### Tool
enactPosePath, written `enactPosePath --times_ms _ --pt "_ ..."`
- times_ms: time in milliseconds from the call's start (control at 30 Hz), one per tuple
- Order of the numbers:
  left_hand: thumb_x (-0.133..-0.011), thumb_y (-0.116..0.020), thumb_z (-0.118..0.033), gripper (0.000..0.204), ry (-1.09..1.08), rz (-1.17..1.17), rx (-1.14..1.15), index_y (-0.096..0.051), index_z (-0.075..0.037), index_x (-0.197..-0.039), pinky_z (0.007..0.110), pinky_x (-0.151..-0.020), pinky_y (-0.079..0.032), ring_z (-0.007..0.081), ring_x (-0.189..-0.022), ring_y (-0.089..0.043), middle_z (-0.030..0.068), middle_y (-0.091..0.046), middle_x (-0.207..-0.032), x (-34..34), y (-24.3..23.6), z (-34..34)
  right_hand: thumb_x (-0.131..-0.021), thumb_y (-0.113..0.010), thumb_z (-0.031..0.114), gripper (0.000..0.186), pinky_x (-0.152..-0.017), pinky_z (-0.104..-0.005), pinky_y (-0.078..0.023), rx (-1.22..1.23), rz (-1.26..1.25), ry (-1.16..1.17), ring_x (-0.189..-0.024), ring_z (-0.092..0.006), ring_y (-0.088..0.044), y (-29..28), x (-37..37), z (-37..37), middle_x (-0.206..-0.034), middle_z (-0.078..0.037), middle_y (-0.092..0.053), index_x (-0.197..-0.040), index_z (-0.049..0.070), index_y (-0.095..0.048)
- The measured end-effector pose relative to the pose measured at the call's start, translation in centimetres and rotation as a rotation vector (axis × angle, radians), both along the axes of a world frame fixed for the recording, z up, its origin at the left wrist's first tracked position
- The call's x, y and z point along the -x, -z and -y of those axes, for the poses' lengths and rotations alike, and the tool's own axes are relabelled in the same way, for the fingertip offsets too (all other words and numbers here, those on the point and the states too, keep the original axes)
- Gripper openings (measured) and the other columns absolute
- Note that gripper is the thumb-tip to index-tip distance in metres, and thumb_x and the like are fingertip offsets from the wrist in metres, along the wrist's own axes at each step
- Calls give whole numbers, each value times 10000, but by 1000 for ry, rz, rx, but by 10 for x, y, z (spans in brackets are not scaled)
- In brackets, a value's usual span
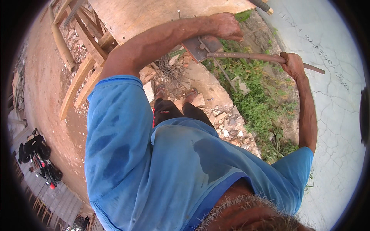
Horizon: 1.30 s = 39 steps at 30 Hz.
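Observation:
My right hand (pixel 294 64) is wrapped round a long, rusty-brown bar (pixel 250 56), whose far right end sticks out past the fist. The bar's other end reaches a reddish-brown metal plate (pixel 195 49) at the near edge of a plywood board (pixel 138 17). A thin metal rod (pixel 225 73) slants down from the plate over the weeds. Above the plate, my left hand (pixel 228 27) is closed in a fist, with the forearm stretched across the board's edge. What lies inside that fist is hidden.
Wooden beams (pixel 90 63) support the board at left. Broken rubble (pixel 227 123) lies around my feet, beside green weeds (pixel 250 104). A cracked pale wall (pixel 335 115) rises at right. A dark rod (pixel 262 4) juts over the board's far corner. A motorcycle (pixel 40 158) stands far left.

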State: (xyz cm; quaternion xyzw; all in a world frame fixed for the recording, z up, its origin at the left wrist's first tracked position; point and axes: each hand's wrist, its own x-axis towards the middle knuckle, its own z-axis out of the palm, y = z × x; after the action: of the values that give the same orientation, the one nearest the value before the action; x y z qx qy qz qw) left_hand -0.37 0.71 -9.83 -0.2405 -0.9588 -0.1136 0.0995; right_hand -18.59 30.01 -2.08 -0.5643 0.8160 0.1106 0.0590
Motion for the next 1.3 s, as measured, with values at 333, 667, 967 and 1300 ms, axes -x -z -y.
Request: enactPosePath --times_ms 333,667,967,1300 --pt "-1011 -503 -399 387 44 11 -33 -634 -69 -858 507 -732 -505 361 -753 -637 139 -636 -748 1 -5 1 -879 -677 250 160 -639 -492 -507 71 9 127 -703 -388 -650 10 -26 -25 -718 -186 -663 -875 95 -717" --pt "-996 -518 -471 419 51 104 71 -707 -102 -942 493 -779 -527 359 -828 -672 140 -696 -819 8 -1 -5 -878 -669 275 174 -618 -454 -523 201 -14 281 -656 -323 -669 29 -77 -54 -694 -131 -677 -844 111 -718" --pt "-958 -530 -436 446 56 90 -30 -724 -66 -803 522 -691 -509 406 -729 -651 202 -670 -732 5 -20 -1 -876 -670 263 164 -610 -445 -528 194 -16 326 -649 -307 -669 23 -76 -59 -707 -130 -687 -857 105 -705" --pt "-970 -560 -497 431 53 124 -112 -754 -113 -975 488 -725 -527 362 -781 -663 151 -699 -808 8 -9 -2 -844 -679 227 128 -622 -461 -517 232 -127 245 -661 -351 -657 15 -64 -56 -703 -139 -677 -837 101 -696"
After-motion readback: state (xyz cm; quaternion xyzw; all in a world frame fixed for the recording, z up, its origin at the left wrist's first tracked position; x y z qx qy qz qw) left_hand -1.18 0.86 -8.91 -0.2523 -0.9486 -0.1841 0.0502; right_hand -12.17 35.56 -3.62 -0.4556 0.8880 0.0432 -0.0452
